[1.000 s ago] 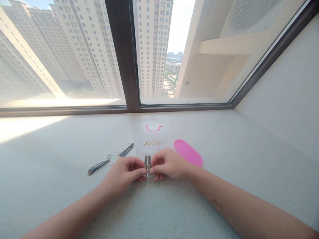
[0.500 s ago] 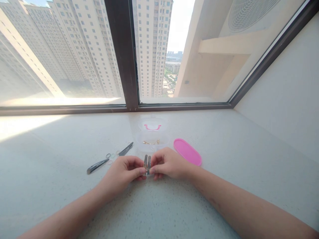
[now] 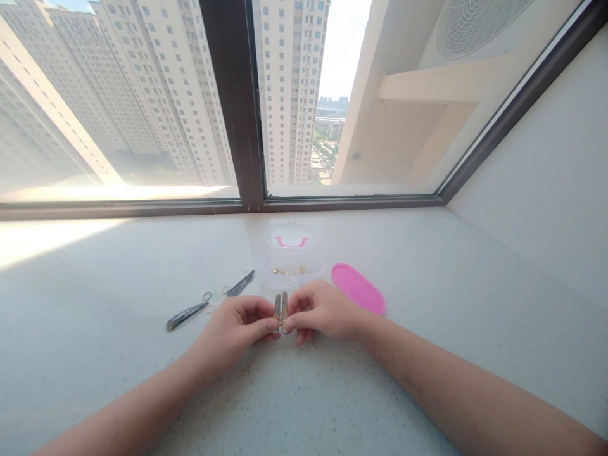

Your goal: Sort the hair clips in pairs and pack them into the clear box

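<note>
Close together over the counter, my two hands each pinch a slim hair clip. My left hand is closed on a dark hair clip, which stands upright between thumb and fingers. In my right hand, also closed, is a gold-toned hair clip, upright and beside the other with a narrow gap at the top. Fingertips hide their lower parts. Just beyond the hands sits a clear plastic box, lid raised, with a pink handle. Small gold pieces lie inside it.
Left of my hands lie two larger dark snap clips, one nearer and one farther, with several small hair ties between them. A pink oval tray or lid rests by my right wrist. The window frame bounds the pale speckled counter.
The right-hand clip has risen slightly and turned, now showing a gold face where it looked darker before. My left hand is nearly still.
</note>
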{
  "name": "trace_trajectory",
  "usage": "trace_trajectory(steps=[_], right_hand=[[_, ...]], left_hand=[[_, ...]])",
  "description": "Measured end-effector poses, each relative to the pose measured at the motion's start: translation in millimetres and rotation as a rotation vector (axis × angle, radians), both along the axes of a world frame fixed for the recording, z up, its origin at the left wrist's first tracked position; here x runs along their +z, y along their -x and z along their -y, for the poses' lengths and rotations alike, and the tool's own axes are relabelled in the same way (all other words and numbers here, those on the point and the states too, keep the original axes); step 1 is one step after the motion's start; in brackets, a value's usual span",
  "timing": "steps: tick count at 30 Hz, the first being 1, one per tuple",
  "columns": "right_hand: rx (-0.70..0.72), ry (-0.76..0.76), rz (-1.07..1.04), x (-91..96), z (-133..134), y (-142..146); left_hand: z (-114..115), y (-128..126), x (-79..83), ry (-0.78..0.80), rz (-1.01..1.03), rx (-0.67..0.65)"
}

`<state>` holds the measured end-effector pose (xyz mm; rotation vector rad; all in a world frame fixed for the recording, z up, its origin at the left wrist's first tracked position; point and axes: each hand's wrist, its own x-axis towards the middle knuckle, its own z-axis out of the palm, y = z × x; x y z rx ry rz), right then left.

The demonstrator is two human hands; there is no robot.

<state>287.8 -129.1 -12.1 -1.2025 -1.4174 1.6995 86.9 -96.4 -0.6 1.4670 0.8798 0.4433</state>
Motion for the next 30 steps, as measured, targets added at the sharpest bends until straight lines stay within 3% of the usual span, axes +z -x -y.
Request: trace_trajectory(steps=[23,30], right_hand=[[-0.033,-0.05,-0.018,-4.5,2.8,0.1],[-0.026,-0.036,-0.006,-2.6,1.9,0.4]], left_hand=[[1.3,-1.6,3.9,0.073,-0.078,0.05],[1.4,-1.2,2.4,0.019,-0.049,0.012]])
